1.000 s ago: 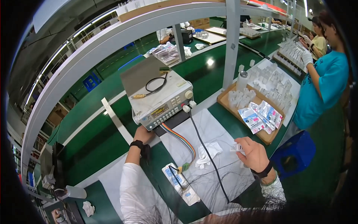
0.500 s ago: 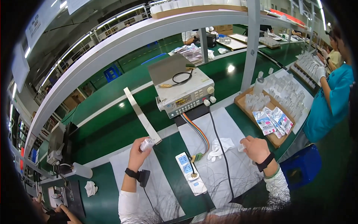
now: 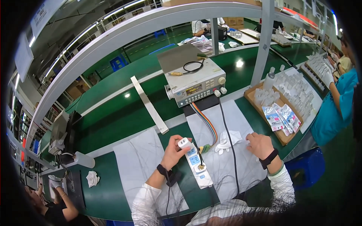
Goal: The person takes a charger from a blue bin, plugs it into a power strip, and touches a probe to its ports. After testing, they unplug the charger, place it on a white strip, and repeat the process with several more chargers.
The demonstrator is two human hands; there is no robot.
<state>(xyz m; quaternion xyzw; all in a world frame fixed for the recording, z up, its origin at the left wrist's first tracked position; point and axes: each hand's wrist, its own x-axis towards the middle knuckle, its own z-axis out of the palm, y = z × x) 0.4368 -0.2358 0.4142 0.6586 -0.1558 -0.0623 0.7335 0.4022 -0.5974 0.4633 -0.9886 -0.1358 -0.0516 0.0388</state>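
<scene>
My left hand [image 3: 172,151] holds a small white plug adapter [image 3: 184,142] at the top end of a white power strip [image 3: 197,165] that lies on a grey mat [image 3: 241,165]. My right hand [image 3: 259,145] rests on the same mat with nothing in it, its fingers pointing left toward a crumpled white glove [image 3: 228,137]. Both wrists wear black bands. A rainbow ribbon cable [image 3: 205,123] and a black cable [image 3: 225,124] run from a grey test instrument [image 3: 194,86] down to the strip area.
A cardboard tray [image 3: 252,98] of white adapters and plastic packets [image 3: 281,116] sits at the right. A person in a teal shirt [image 3: 335,107] works beyond it. A white flat strip [image 3: 149,106] lies on the green belt. Another person [image 3: 49,205] is at lower left.
My left hand has come from the end of the white strip at the left to the power strip, with the white adapter in it. My right hand has settled on the mat.
</scene>
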